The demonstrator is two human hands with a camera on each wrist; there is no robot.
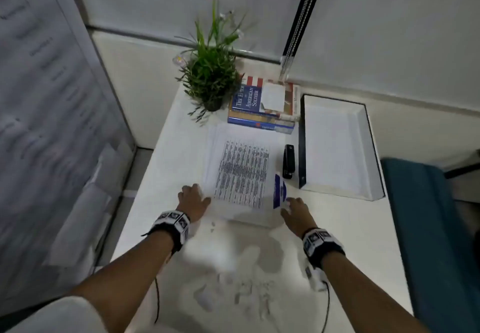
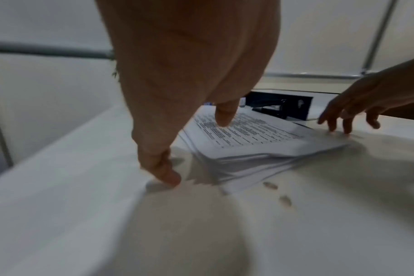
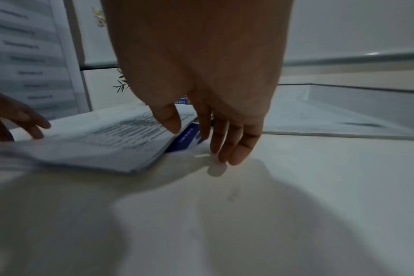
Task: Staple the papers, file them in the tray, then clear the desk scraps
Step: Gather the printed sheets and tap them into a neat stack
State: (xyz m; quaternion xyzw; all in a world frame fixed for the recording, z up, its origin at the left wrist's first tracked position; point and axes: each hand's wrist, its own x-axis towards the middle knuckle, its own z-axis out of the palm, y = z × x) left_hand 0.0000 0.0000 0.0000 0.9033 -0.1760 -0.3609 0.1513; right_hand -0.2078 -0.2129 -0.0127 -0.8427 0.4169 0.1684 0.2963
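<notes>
A stack of printed papers lies flat in the middle of the white desk. My left hand is at its near left corner, fingertips down on the desk beside the paper edges and thumb above the top sheet, gripping nothing. At the near right corner my right hand has its fingers straight, beside a blue-and-white sheet poking out from under the stack. A black stapler lies between the stack and the tray. Paper scraps litter the desk's near part.
A potted plant and a pile of books stand behind the papers. The tray holds a printed sheet. A teal chair is off the desk's right edge, and a partition wall runs along the left.
</notes>
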